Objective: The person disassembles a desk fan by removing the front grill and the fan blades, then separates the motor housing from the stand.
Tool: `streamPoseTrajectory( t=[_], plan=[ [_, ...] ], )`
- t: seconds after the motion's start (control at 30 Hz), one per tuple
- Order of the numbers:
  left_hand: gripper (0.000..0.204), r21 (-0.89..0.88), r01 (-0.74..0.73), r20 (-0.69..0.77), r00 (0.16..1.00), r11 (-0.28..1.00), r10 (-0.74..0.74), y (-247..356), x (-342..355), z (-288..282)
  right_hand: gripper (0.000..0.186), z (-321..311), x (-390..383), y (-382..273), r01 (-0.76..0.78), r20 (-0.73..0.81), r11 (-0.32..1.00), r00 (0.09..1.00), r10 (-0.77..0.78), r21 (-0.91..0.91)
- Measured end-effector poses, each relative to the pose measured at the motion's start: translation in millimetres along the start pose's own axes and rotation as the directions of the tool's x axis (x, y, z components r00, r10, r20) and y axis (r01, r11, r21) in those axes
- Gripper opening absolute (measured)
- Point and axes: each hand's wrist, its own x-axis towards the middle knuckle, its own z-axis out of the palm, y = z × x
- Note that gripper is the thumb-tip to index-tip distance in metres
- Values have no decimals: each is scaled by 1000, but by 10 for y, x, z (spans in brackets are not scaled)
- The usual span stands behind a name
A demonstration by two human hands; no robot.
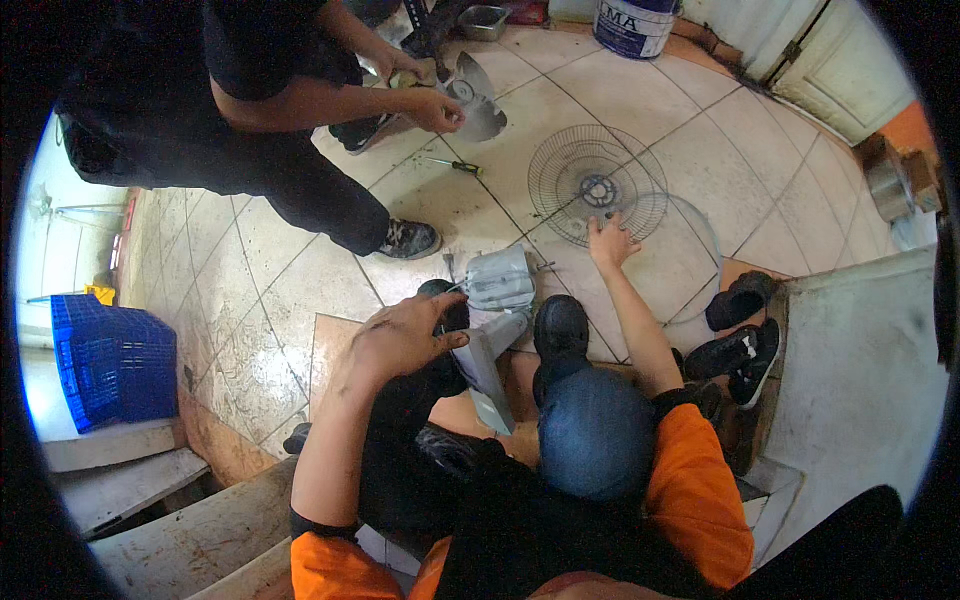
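Observation:
A grey electric fan body stands between my feet, its motor housing tilted away from me and its flat base nearer my knees. My left hand is at the left side of this fan body, thumb and fingers spread, the thumb by the base and a finger by the housing; the grip is loose. Further off to the right, my right hand stretches to a round wire fan grille lying on the floor. Its fingers are apart at the grille's near edge, just below the dark hub.
Across from me, a co-worker's hands hold a grey fan blade. A screwdriver lies on the tiles. Shoes stand to the right, a blue crate at left, a paint bucket at the back.

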Motion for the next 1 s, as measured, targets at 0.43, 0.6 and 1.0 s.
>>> streamPoseTrajectory(
  t=[0.43,0.6,1.0],
  plan=[
    [63,-20,17,16,1000,1000,-17,-358,182,45,87,-624,-767,-683,967,985,232,137,-103,-110],
    [64,8,-78,-17,997,997,78,-309,326,33,90,-227,-990,-831,771,628,596,582,-517,-223],
    [66,-74,39,-43,998,996,-42,-399,85,-9,92,401,-1668,-921,420,612,906,731,-301,-56]
  ],
)
